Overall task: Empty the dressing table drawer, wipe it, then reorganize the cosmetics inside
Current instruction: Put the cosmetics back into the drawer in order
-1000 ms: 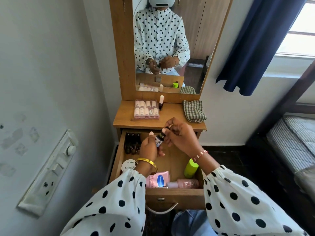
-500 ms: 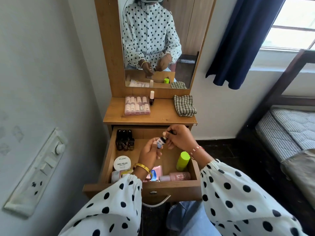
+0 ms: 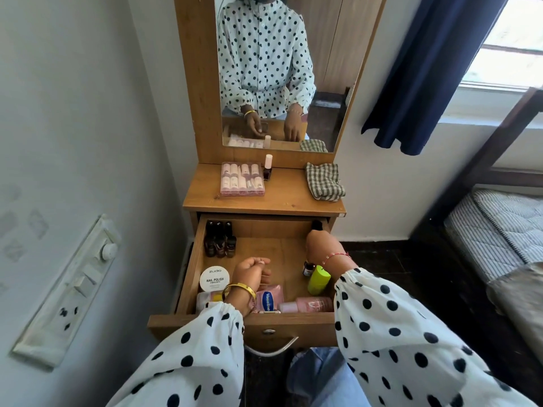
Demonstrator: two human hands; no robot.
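The wooden drawer of the dressing table is pulled out. My right hand reaches down at its right side, fingers closed on the top of a small dark bottle that stands beside a lime-green tube. A dark cap shows just behind the hand. My left hand hovers over the drawer's middle, loosely curled and holding nothing. Several dark nail polish bottles stand at the back left. A white nail polish tub, a pink Vaseline pack and a lying pink bottle fill the front.
On the table top sit a pink case of small bottles, one nail polish bottle and a folded checked cloth. A mirror rises behind. A switch panel is on the left wall; a bed stands right.
Both hands held the small bottle above the drawer. My right hand has carried it down to the drawer's right side, and my left hand has let go and dropped lower.
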